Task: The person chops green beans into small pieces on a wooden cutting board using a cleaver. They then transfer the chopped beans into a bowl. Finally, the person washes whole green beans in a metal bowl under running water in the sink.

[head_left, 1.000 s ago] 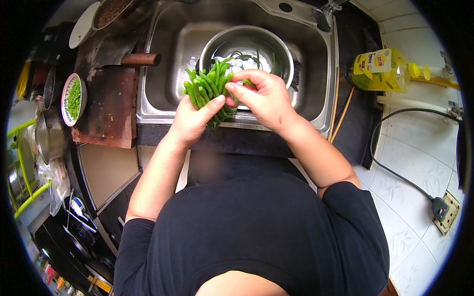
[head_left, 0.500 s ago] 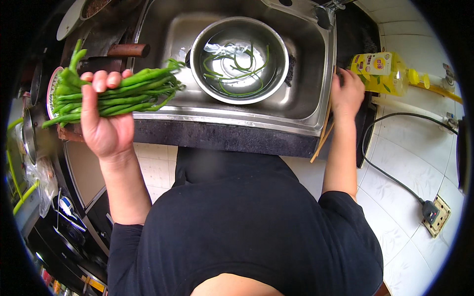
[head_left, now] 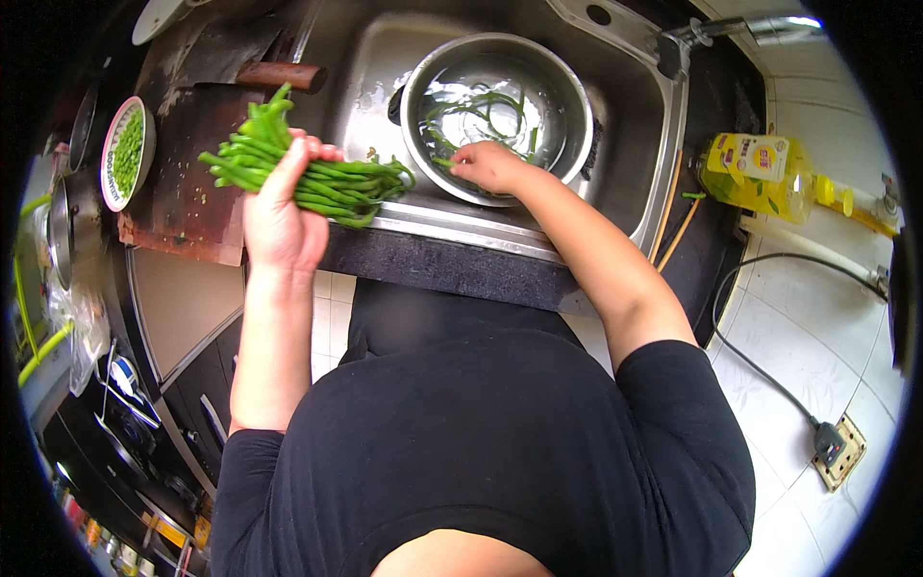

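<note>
My left hand (head_left: 286,207) is closed around a thick bunch of long green beans (head_left: 252,154), holding it over the area between the cutting board (head_left: 183,207) and the sink (head_left: 370,72). Inside the sink stands a round metal basin (head_left: 415,96) of water, with several loose green beans (head_left: 490,101) in it. My right hand (head_left: 488,167) reaches over the basin's near rim. Its fingers are pinched on a green bean (head_left: 444,163), of which only a short end shows.
A cleaver with a wooden handle (head_left: 282,76) lies on the board. Left of it stands a bowl (head_left: 112,183) of chopped green pieces. On the right are chopsticks (head_left: 681,231), a small green scrap (head_left: 693,195), a yellow bottle (head_left: 755,173) and a faucet (head_left: 760,31).
My right hand has gone from the counter by the chopsticks leftward to the basin and now pinches a bean. The bunch in my left hand has shifted right, uncovering the bowl.
</note>
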{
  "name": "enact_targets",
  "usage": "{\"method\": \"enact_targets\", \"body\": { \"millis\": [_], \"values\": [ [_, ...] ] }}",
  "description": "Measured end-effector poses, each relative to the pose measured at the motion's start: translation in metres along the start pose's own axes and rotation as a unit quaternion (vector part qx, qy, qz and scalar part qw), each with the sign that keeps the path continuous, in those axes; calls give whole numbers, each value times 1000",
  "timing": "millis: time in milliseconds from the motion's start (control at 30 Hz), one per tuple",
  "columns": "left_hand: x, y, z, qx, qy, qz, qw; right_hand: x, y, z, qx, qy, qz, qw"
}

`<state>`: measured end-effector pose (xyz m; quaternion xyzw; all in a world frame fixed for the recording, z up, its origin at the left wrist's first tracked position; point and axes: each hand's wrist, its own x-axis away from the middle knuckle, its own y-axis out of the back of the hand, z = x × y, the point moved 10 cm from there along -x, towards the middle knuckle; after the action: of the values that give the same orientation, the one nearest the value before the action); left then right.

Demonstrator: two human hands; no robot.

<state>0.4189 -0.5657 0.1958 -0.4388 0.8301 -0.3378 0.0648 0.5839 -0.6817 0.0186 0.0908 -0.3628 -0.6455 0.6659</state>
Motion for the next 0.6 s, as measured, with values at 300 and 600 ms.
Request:
{"method": "enact_targets", "body": {
  "millis": [300, 600],
  "values": [
    [8, -11, 45, -15, 77, -20, 997, 52, 64, 135, -434, 73, -124, 889],
    [18, -38, 41, -147, 47, 87, 984, 64, 73, 170, -114, 173, -208, 956]
  ]
}}
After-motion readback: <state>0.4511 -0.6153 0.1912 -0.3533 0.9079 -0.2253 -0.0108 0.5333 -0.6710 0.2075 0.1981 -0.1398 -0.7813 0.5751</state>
